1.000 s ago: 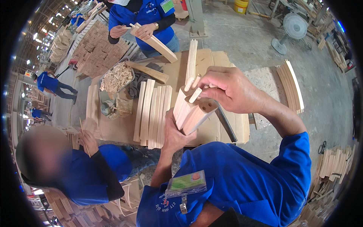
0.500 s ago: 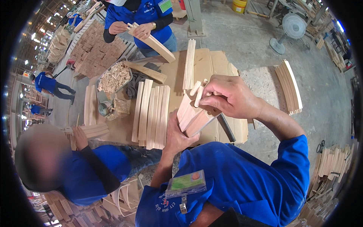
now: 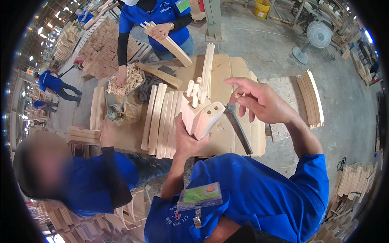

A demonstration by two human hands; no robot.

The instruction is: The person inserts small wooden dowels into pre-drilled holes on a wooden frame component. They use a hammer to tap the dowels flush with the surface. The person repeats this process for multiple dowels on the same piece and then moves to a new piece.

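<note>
Fingers of the left hand (image 3: 187, 137) are clamped round the near end of a pale, curved wooden chair part (image 3: 201, 114), held up over the near edge of the table with its cut end tilted to the right. Two round holes show in that end face, and several short, light wooden dowels (image 3: 195, 91) stand up out of the part's far side.

The right hand (image 3: 259, 102) hangs just to the right of the part, fingers spread and apart, gripping nothing; its fingertips are close to the head of a dark-handled hammer (image 3: 239, 128) that lies on the table, handle pointing toward the near right.

Under both hands runs a worktable covered in tan cardboard (image 3: 227, 69). Left of the held part lies a row of long, pale curved wooden slats (image 3: 162, 117), side by side. Further left sits a metal tray heaped with small wooden dowels (image 3: 127, 79), and a small round tin (image 3: 114, 111) near it.

At the far side a co-worker in a blue shirt holds another long curved wooden piece (image 3: 168, 40) with one hand and has the other hand in the tray. A second co-worker in blue, at the near left, rests a hand (image 3: 107, 133) on the table edge. On the right, off the table, is a stack of curved wooden slats on a grey slab (image 3: 310, 99).
</note>
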